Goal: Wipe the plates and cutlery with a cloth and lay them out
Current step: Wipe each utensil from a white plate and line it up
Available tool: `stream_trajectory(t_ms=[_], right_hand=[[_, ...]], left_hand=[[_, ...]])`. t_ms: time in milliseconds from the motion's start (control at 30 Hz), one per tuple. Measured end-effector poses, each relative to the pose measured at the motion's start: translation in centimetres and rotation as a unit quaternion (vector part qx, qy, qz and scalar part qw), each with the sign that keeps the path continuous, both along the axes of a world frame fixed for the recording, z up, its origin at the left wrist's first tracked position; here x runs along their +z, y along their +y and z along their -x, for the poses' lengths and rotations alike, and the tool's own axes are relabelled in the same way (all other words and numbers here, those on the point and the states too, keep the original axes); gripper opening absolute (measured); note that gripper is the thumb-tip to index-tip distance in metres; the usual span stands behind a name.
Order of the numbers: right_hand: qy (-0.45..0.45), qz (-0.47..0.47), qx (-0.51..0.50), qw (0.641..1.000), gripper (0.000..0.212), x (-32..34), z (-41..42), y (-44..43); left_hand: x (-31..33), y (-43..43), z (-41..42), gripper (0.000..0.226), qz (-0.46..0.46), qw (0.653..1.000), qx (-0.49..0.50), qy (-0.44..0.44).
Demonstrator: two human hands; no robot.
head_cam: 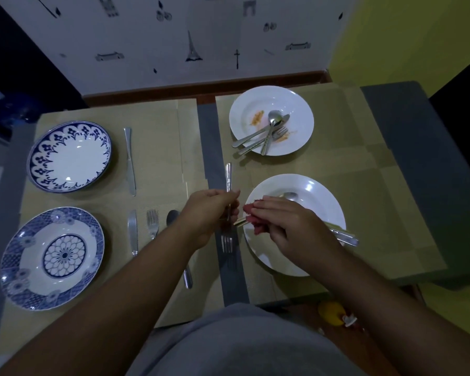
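**Steel fork (pixel 228 177) in the left hand (pixel 209 213), red cloth (pixel 249 210) in the right hand (pixel 288 226)**

At far left, on tan mats (pixel 158 147) over a grey surface (pixel 208 137), sit two patterned plates. The far blue plate (pixel 69 156) has a single knife (pixel 129 161) beside it. The near blue plate (pixel 52 257) has a laid set (pixel 152 223) of knife, fork and spoon beside it. The left forearm crosses above that spoon's handle.

At centre, the left hand's fingers curl round the fork's handle, and the tines hang down over the grey strip between the mats. Just to the right, the right hand pinches the bunched red cloth above the near white plate (pixel 318 196). A short pale metal tip pokes out of the cloth; what it belongs to cannot be told. On that plate lies jutting cutlery (pixel 345 236), its handles reaching past the right rim. Behind it, the far white plate (pixel 299 109) carries orange smears and a pile of dirty cutlery (pixel 272 128).

Likely risks:
- The fork hangs from a light grip and could slip onto the plate rim or the surface.
- The right forearm could clip the jutting handles and tip them off.
- The orange smears could foul the cloth and spread to clean pieces.
- Reaching the open place by the far blue plate means passing over the laid set, which a wrist could knock askew.
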State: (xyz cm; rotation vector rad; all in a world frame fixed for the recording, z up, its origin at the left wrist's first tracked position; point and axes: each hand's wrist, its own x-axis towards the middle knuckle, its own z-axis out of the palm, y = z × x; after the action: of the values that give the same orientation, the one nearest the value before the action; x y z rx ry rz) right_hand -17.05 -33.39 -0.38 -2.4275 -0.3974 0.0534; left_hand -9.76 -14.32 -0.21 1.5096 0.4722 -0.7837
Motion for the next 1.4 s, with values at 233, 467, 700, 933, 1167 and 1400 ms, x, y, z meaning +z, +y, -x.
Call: stream_trajectory(t_ms=[233,467,700,933,1167,1400], right_hand=[[-0.035,0.0,0.021,0.999,0.041,0.6,-0.5,1.1],[-0.045,-0.004,0.046,0.998,0.039,0.4,-1.9,2.7],[-0.045,-0.008,0.08,0.996,0.034,0.0,-4.4,6.0],[0.003,-0.024,0.092,0.995,0.035,-1.6,-9.3,9.5],[0.043,-0.016,0.133,0.99,0.037,-3.3,-14.9,13.2],[-0.006,0.093,0.108,0.99,0.028,-5.2,-17.5,15.4]], left_hand=[[-0.4,0.5,-0.5,0.023,-0.034,0.999,0.031,-0.011],[-0.9,2.3,-1.3,0.016,-0.034,0.999,0.038,-0.001],[-1.7,5.9,-4.2,0.018,-0.008,0.996,0.09,0.013],[-3.7,10.8,-10.9,0.019,-0.046,0.99,0.134,0.017],[-5.4,13.1,-15.7,0.013,-0.107,0.993,0.051,-0.007],[-7.6,13.2,-16.4,0.014,-0.177,0.982,0.034,-0.056]])
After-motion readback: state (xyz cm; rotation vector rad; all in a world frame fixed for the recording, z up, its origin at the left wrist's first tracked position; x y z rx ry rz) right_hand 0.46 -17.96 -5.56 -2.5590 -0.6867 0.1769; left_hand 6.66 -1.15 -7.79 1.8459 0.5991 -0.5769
